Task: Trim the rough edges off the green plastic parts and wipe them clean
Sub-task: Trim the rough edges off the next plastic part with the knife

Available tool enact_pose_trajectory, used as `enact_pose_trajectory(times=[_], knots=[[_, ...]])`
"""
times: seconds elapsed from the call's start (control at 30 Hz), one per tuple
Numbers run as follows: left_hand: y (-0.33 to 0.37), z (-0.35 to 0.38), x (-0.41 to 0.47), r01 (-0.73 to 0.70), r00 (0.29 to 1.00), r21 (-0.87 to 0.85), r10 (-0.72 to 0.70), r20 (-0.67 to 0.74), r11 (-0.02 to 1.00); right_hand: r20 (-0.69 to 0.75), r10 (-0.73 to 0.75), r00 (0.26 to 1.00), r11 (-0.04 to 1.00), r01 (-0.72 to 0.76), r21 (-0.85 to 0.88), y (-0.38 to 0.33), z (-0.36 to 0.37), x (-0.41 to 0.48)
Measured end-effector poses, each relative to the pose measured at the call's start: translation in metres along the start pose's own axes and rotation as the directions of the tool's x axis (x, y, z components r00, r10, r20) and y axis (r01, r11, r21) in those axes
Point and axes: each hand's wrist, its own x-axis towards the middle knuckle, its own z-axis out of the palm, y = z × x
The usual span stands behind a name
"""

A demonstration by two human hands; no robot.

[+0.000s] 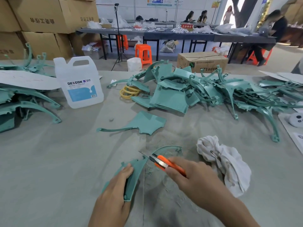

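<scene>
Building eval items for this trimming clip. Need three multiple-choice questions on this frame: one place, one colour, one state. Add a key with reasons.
1. Where does the white rag lie?
A) on the table, right of the right hand
B) hung on a hook
C) tucked in a pocket

2. What colour is the body of the utility knife?
A) blue
B) orange
C) yellow

3. What is the left hand doing?
A) lying flat and empty
B) gripping a green part
C) holding the white rag

Key:
1 A: the white rag sits crumpled on the table beside the right hand.
2 B: the utility knife's body is plainly orange.
3 B: thumb and fingers clamp the green part.
</scene>
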Motion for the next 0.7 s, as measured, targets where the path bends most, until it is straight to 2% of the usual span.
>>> enact_pose_trajectory(times=[0.07,0.17,0.27,0.33,0.47,0.57,0.7], knots=[[-0.001,-0.001,0.001,-0.007,1.0,0.007,0.007,-0.002,1.0,-0.013,0.022,1.0,1.0,-0.023,-0.016,0.009,0.005,0.005],[-0.003,0.001,0.0,0.008,1.0,0.006,-0.007,-0.022,1.0,-0.139,0.165,0.977,0.974,-0.183,-0.132,0.041,0.004,0.019],[-0.005,0.001,0.0,0.034,0.999,-0.019,-0.034,-0.002,0.999,-0.192,0.301,0.934,0.934,-0.33,-0.14,0.078,0.005,0.027],[-0.006,0.001,0.0,0.043,0.999,-0.03,-0.043,0.01,0.999,-0.206,0.347,0.915,0.916,-0.378,-0.133,0.092,0.006,0.025],[-0.004,-0.001,0.003,0.043,0.998,-0.05,-0.042,0.038,0.998,-0.216,0.369,0.904,0.914,-0.395,-0.089,0.098,0.009,0.021],[-0.001,-0.005,0.003,0.047,0.997,-0.099,-0.041,0.06,0.994,-0.236,0.369,0.899,0.927,-0.374,0.025,0.093,0.008,0.015],[-0.003,-0.012,0.0,0.067,0.998,-0.23,-0.064,0.022,0.971,-0.358,0.277,0.892,0.961,-0.257,0.105,0.072,0.012,0.008]])
